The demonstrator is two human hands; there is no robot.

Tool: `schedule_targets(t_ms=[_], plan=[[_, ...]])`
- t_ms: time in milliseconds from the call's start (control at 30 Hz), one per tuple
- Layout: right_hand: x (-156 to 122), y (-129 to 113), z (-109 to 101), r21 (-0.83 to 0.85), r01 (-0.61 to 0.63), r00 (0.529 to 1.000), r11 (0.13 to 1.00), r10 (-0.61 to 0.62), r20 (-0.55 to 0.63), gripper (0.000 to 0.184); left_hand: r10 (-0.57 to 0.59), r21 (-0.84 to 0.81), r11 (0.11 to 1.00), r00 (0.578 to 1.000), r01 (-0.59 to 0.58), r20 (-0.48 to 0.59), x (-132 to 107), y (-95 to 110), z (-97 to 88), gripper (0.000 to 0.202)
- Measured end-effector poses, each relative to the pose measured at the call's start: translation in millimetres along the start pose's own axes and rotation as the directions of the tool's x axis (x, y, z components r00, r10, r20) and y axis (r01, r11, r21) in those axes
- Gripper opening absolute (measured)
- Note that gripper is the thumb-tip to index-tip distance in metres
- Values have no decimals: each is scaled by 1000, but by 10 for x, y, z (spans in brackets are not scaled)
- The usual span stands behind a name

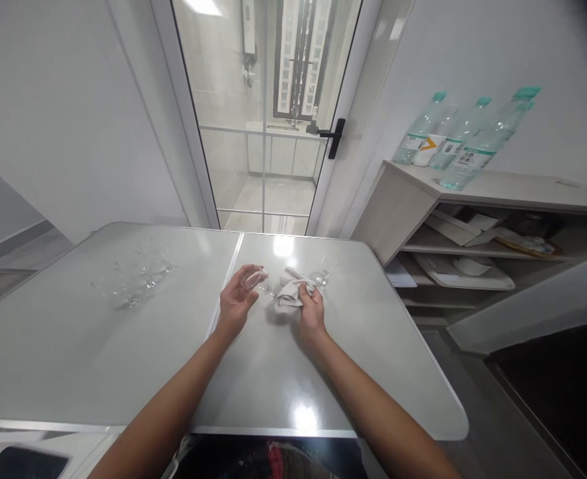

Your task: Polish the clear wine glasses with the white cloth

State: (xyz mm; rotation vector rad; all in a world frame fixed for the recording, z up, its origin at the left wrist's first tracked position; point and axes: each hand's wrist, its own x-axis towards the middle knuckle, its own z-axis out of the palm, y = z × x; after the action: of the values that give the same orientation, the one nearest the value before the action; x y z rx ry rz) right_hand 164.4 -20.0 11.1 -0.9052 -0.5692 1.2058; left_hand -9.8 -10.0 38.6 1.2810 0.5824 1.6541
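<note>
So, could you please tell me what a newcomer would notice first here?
Probably the left hand holding a glass and the right hand gripping a cloth, mid-picture above the table. Next, perhaps, the bottles on the cabinet at right.

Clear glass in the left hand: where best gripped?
Probably grip the clear glass around its rounded side, from the left, as the left hand does: that curve suits a wraparound hold, and the white cloth in the right hand is close on its right.
</note>
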Motion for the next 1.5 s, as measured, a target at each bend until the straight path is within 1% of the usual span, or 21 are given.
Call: schedule_targets(t_ms=[33,67,100,167,200,267,367,433,500,633,733,800,867,900,933,967,1067,1167,1233,1300,1500], plan=[[-4,-7,1,25,-31,999,999,31,-12,38,52,17,999,998,-52,-20,8,9,-5,59],[-14,-11,5,47,-95,995,994,94,24,40,90,34,995,996,-90,-21,9,9,-14,59],[-27,-11,10,61,-176,981,983,169,98,42,110,51,993,994,-110,4,2,0,-23,59],[-55,2,25,40,-303,924,952,283,258,44,121,90,987,985,-132,121,-34,-40,-42,60],[-64,15,30,15,-321,903,947,302,306,43,123,121,982,974,-148,192,-60,-65,-50,61],[-64,48,28,-34,-277,909,960,274,315,39,132,209,957,942,-202,309,-115,-107,-58,63],[-28,106,-10,-123,-185,944,975,211,255,31,147,342,884,885,-318,442,-171,-122,-50,65],[2,142,-46,-188,-152,958,970,191,214,27,155,378,845,850,-378,503,-186,-107,-39,65],[29,165,-81,-255,-112,970,961,161,180,25,166,386,829,837,-405,522,-193,-91,-27,65],[63,146,-126,-434,52,988,900,18,156,23,182,403,835,879,-375,442,-203,-84,-10,66],[53,65,-129,-609,174,984,774,-110,141,27,195,428,847,933,-316,303,-187,-85,6,64],[20,-11,-119,-700,296,954,650,-235,185,30,204,449,851,960,-272,194,-161,-81,19,61],[-35,-91,-101,-734,457,888,502,-306,344,27,218,468,852,972,-234,89,-130,-75,30,61],[-69,-128,-91,-734,531,847,423,-290,445,20,218,483,850,975,-210,40,-116,-72,36,61],[-107,-159,-79,-730,589,808,347,-231,542,10,211,499,848,978,-181,-3,-105,-69,41,62],[-147,-185,-66,-734,625,779,265,-149,609,8,196,515,844,980,-150,-36,-96,-66,46,61],[-267,-227,-20,-731,681,725,34,106,680,50,121,551,832,989,-56,-82,-83,-62,59,59],[-349,-242,32,-705,699,705,-117,271,655,62,66,543,840,993,1,-103,-86,-72,68,58],[-375,-257,63,-686,704,701,-184,331,631,64,48,541,841,994,13,-99,-91,-91,69,58],[-383,-275,83,-666,712,695,-223,359,623,63,34,540,842,996,18,-86,-97,-118,67,58],[-379,-285,99,-657,711,696,-251,384,606,63,-22,521,852,998,53,-67,-94,-208,37,59]])
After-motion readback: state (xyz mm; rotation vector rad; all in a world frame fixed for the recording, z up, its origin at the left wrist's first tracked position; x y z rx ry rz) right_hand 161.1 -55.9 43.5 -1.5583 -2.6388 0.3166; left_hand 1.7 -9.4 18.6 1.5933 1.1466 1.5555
